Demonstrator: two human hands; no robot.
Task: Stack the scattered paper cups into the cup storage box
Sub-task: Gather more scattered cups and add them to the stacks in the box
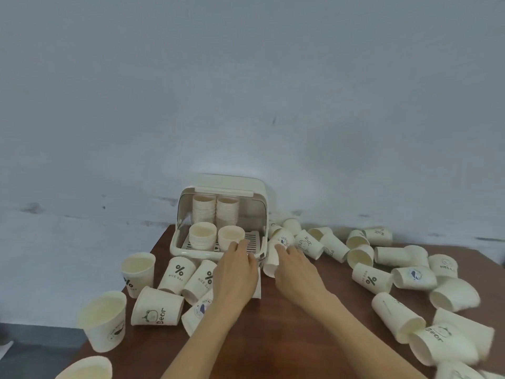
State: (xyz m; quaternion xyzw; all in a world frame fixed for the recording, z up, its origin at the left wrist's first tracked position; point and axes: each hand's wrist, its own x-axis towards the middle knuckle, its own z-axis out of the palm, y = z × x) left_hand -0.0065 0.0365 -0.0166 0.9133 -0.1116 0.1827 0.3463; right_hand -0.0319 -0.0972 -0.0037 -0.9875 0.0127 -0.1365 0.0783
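The cup storage box [218, 212] is standing open-fronted at the far edge of the desk [287, 324], holding 4 stacks of nested cups: 2 tall at the back, 2 short at the front. Both hands are reaching toward its mouth. The left hand [235, 272] is lying palm-down just in front of the box's front lip, fingers extended and slightly bent near the front right stack [231, 237]; a white edge is showing beneath its palm, but whether it is holding anything cannot be told. The right hand [296, 266] is sitting just right of the box, its fingertips touching a fallen cup [276, 253] that is lying with its base toward the wall and its open rim toward the person, long axis running roughly away from the viewer; a full grip is not evident. This cup is nearest the right hand and is judged the likely next pick. It would need turning upright, rim up, before nesting. Loose cups are lying scattered on both sides.
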